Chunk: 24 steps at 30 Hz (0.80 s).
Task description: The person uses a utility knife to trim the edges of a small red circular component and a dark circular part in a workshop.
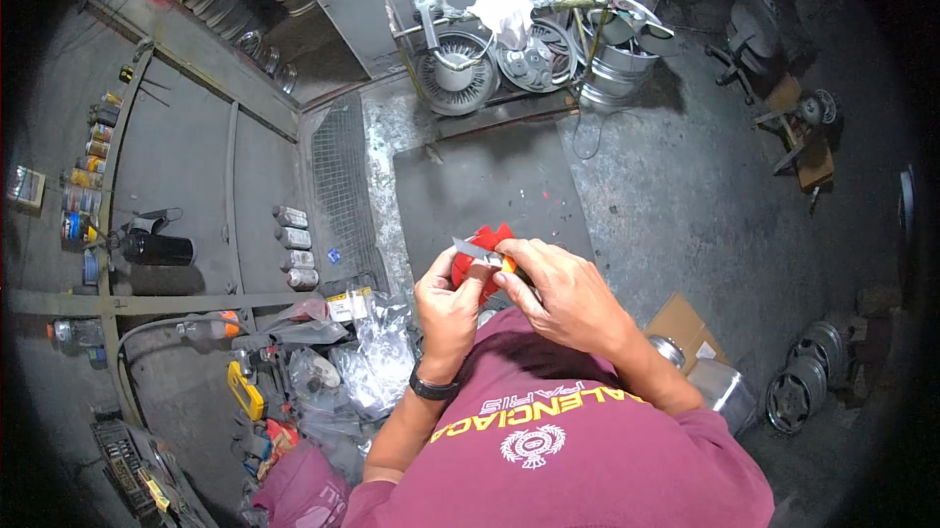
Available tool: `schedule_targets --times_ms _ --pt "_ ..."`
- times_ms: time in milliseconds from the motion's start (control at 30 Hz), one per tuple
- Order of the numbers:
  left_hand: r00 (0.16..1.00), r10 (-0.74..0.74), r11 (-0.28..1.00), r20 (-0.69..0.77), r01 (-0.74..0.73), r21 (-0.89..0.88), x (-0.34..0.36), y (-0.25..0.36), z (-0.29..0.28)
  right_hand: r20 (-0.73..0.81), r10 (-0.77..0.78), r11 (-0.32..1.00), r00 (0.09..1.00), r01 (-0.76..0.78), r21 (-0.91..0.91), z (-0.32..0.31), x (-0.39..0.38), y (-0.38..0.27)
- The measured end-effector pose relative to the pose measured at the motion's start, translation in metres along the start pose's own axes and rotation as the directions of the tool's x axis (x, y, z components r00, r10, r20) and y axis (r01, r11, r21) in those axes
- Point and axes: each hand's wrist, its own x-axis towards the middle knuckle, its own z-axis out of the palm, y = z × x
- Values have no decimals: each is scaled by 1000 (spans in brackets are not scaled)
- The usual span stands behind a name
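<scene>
In front of my chest, both hands meet around a red, flat, irregular piece [496, 234] that looks thin and flexible. My left hand [448, 305] is closed, pinching the red piece between thumb and fingers. In my right hand [568, 295] is what looks like a utility knife [508, 264] with a yellow-orange handle, mostly covered by the fingers. Its grey blade [470, 249] points left across the red piece, close to my left thumb. Where the edge touches the red piece cannot be made out.
Ahead stands a metal frame rack [578, 1] with a white cloth [502, 14] and wheel rims [456, 72] at it. A dark mat [480, 185] lies on the floor before me. Plastic bags [377, 357] are heaped at left, near several bottles [294, 237]. More rims [795, 394] stand at right.
</scene>
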Motion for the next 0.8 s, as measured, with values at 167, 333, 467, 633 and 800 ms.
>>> schedule_targets --times_ms 167,333,467,633,800 --pt "963 204 949 -177 -150 278 1 -8 2 18 42 999 999 -43 19 -4 -5 -4" --pt "899 402 799 -172 -253 546 3 -8 0 1 82 997 997 -82 -1 -2 -5 -3" --pt "882 456 737 -118 -300 605 2 -1 2 -3 79 997 997 -79 -3 -2 -4 -4" --pt "846 530 669 -64 -370 645 2 6 6 -49 29 1000 998 -29 3 2 -3 0" --pt "826 563 635 -11 -425 645 2 6 3 -35 54 997 998 -52 48 2 2 -2"
